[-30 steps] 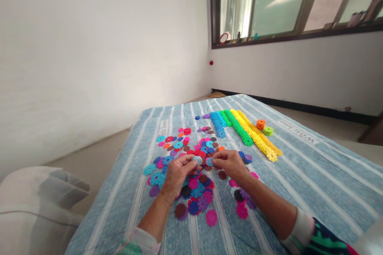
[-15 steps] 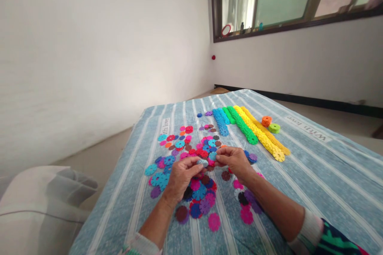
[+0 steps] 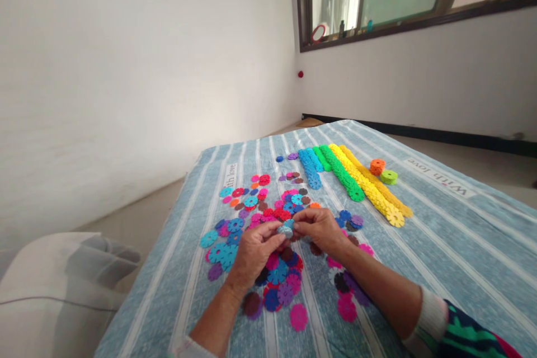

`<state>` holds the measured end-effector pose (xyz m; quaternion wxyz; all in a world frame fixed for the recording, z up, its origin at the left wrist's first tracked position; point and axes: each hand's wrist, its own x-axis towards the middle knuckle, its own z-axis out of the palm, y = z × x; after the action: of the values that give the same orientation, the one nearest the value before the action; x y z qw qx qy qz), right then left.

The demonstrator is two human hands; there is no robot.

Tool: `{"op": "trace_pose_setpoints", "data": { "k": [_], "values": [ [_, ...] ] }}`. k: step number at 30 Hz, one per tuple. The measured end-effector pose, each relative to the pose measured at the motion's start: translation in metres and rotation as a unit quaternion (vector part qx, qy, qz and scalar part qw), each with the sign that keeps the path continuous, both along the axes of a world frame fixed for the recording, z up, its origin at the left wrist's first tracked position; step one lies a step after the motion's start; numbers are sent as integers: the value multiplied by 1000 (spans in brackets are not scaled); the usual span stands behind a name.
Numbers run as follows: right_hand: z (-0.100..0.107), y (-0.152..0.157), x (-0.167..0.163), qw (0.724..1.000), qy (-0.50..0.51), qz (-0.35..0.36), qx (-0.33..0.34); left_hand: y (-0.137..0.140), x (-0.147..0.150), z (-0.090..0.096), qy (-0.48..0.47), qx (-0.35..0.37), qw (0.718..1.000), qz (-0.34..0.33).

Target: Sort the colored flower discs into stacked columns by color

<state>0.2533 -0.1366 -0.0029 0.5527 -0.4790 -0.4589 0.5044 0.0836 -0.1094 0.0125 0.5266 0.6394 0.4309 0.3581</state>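
Closed at the fingertips, my left hand [image 3: 254, 249] grips a small stack of pale blue snowflake discs [image 3: 285, 232] above the loose pile. My right hand [image 3: 322, 229] pinches a light blue snowflake disc [image 3: 289, 224] against the edge of that stack; the two hands nearly meet. Below and around them lie many loose notched discs in pink, red, blue, purple, brown and black, such as a purple disc [image 3: 286, 293] and a pink disc [image 3: 298, 317]. My fingers hide part of the stack.
Overlapping rows of discs lie at the far right: a blue row [image 3: 310, 170], a green row [image 3: 342, 173] and a yellow row [image 3: 373, 193]. Beside them stand an orange stack [image 3: 377, 166] and a lime stack [image 3: 389, 177]. A striped cloth [image 3: 444, 246] covers the table.
My right hand has moved left, bringing its light blue disc from beside the stack to the stack in my left hand. The view has shifted slightly.
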Motion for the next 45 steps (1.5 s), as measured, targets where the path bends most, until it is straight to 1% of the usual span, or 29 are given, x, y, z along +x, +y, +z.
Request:
{"op": "trace_pose_setpoints", "data": {
  "k": [4, 9, 14, 20, 23, 25, 27, 29, 33, 38, 45],
  "values": [
    [2, -2, -1, 999, 27, 19, 2, -2, 1, 2, 4, -7, 1000, -10],
    [4, -3, 1, 999, 9, 28, 17, -1, 1, 3, 28, 4, 999, -19],
    [6, -6, 0, 997, -51, 39, 47, -1, 3, 4, 61, 37, 997, -14],
    [8, -10, 0, 986, -127, 59, 89, -1, 4, 3, 46, 19, 999, -2],
    [11, -12, 1, 980, -164, 64, 96, 0, 4, 4, 61, 33, 998, -1],
    [12, -13, 0, 979, -168, 64, 95, -1, 4, 5, 68, 46, 997, -2],
    [11, -14, -2, 980, -165, 61, 89, -1, 5, 6, 67, 55, 996, 0],
    [9, -14, -5, 979, -183, 44, 84, -1, 6, 5, 63, 59, 996, 2],
    [5, -13, -10, 974, -211, 7, 84, 0, 5, 2, 55, 56, 997, -20],
    [6, -14, -12, 976, -201, 2, 82, 1, 4, -3, 52, 53, 997, -31],
    [9, -16, -12, 967, -234, -16, 94, 1, 6, -1, 45, 47, 997, -32]
  ]
}}
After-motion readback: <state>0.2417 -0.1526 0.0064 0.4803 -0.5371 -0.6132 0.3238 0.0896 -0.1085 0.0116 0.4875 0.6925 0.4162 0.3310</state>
